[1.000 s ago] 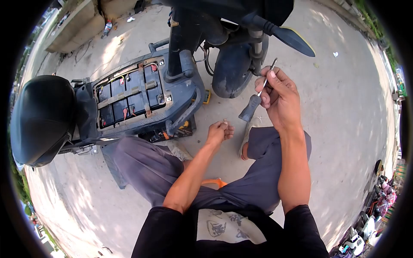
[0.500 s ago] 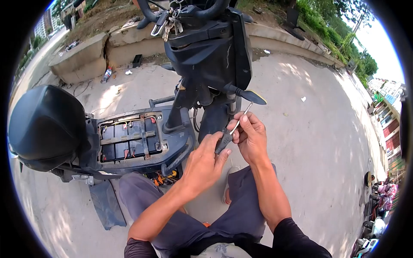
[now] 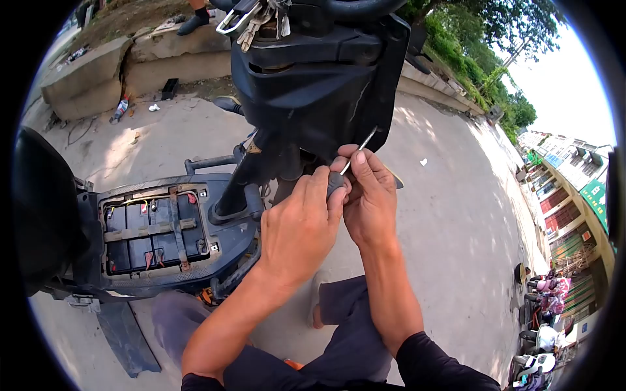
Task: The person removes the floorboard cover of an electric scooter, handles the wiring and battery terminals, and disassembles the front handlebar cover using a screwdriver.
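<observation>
- The left hand [image 3: 297, 225] is curled closed around the dark handle [image 3: 335, 183] of the screwdriver [image 3: 359, 151].
- The right hand [image 3: 370, 195] pinches its shaft, thumb against fingers.
- The screwdriver slants upward between both hands, its tip overlapping the front panel [image 3: 313, 91] near its right edge; contact cannot be told.
- Pavement [image 3: 456, 234] spreads beyond the right forearm.
- The footboard [image 3: 231, 247], with its rimmed battery bay [image 3: 140, 251], lies left of the left hand.
</observation>
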